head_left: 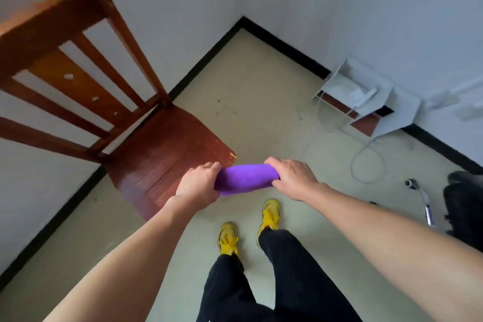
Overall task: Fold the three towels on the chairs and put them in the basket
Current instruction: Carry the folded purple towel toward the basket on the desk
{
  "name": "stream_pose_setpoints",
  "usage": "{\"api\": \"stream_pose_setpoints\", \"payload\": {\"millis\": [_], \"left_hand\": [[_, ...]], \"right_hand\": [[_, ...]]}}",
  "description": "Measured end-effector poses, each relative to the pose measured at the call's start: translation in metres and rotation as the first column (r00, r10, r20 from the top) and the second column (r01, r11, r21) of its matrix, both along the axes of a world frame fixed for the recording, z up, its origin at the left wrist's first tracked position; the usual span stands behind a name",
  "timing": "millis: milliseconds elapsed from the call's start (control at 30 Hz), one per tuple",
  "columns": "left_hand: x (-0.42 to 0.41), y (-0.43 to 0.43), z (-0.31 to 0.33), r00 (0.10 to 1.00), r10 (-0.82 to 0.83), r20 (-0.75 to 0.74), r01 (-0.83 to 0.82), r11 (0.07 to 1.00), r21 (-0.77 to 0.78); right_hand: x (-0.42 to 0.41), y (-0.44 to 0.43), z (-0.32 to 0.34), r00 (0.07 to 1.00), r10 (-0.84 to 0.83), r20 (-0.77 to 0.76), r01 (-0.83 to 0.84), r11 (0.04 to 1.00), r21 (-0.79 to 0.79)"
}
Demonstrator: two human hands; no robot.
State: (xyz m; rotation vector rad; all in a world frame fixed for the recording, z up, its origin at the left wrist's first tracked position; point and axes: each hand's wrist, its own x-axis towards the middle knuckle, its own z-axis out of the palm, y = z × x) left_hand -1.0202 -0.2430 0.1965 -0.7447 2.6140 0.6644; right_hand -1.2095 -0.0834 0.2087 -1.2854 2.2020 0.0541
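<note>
A purple towel [245, 178], folded into a short thick bundle, hangs in the air between my two hands. My left hand [199, 183] grips its left end and my right hand [292, 178] grips its right end. The bundle is held just off the front corner of a brown wooden chair [167, 146], whose seat is bare. No basket and no other towel is in view.
The chair stands against the white wall at the left. My feet in yellow shoes [269, 214] stand on the pale floor below the towel. A white wire rack with cables [358, 102] sits at the right wall, and a dark object [465, 204] lies at the right edge.
</note>
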Motion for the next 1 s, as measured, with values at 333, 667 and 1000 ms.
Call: {"api": "stream_pose_setpoints", "payload": {"millis": [333,667,1000], "left_hand": [[-0.108,0.142,0.088,0.842,-0.539,0.017,0.536,0.832,-0.145],[-0.173,0.453,0.127,0.461,-0.886,-0.048,0.862,0.460,-0.214],[-0.174,0.769,0.170,0.126,-0.973,-0.195,0.971,0.161,-0.175]], "right_hand": [[0.005,0.220,0.087,0.884,-0.441,-0.156,0.417,0.894,-0.165],[0.075,0.538,0.126,0.560,-0.790,-0.252,0.758,0.611,-0.231],[0.156,0.825,0.170,0.188,-0.932,-0.309,0.918,0.279,-0.283]]}}
